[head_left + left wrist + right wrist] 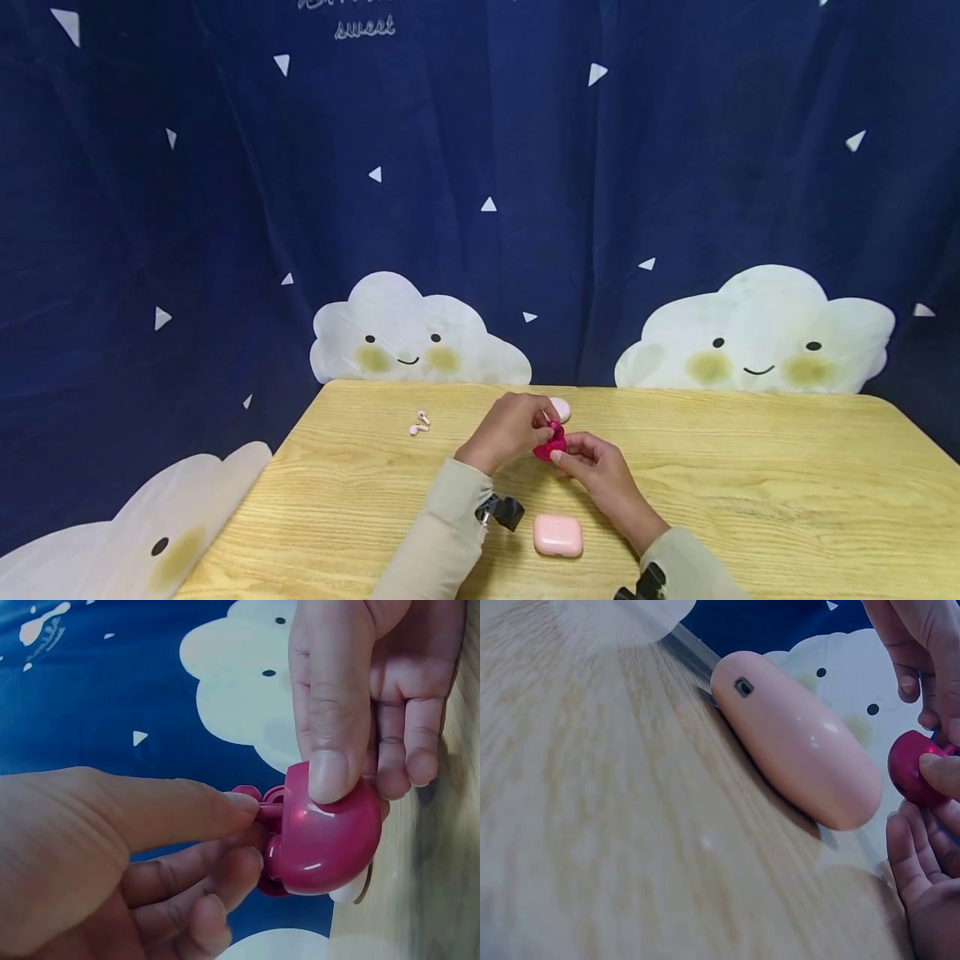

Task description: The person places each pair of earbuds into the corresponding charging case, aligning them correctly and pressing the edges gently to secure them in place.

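Lower centre, right hand [602, 477] grips magenta case [548, 452], left hand [510, 427] pinches small piece [270, 812] at its opening. We judge fitting or removal underway; next move wants steady alignment

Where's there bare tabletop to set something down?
Widest: the light wooden table right of the right hand. Also its front left, bordered by the two pale-pink earbuds and the beige left sleeve. Crowded: the middle: left hand and right hand at a glossy magenta case, a round whitish object beyond, a rounded pink case nearer.
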